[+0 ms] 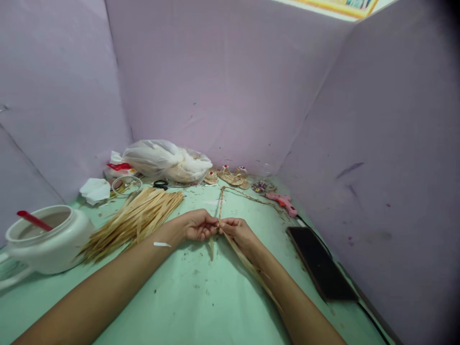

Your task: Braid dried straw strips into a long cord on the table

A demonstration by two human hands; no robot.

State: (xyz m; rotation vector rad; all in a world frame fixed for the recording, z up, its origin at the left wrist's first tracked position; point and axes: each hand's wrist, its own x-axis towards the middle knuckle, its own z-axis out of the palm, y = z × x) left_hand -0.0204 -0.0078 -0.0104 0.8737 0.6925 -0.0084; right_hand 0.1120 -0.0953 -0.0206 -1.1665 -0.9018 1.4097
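Note:
Both my hands meet over the middle of the green table, pinching the near end of a thin braid [221, 203] of dried straw-coloured fibre. My left hand [200, 225] closes thumb and fingers on it from the left. From the right, my right hand [237, 232] pinches the same spot, the fingertips almost touching. Beyond my hands the braid runs away from me, bends, and trails off to the right. Loose strips [247, 266] hang from the pinch toward me, past my right forearm. Left of my left hand lies a spread bundle of dried fibre strips [138, 218].
A white pot [53, 258] with a red stick stands at left. Along the back lie a plastic bag [167, 160], black-handled scissors [160, 184], and small woven sandals [230, 177]. At right are a pink glue gun [282, 202], a dark phone [321, 263] and a cable. Purple walls enclose the table.

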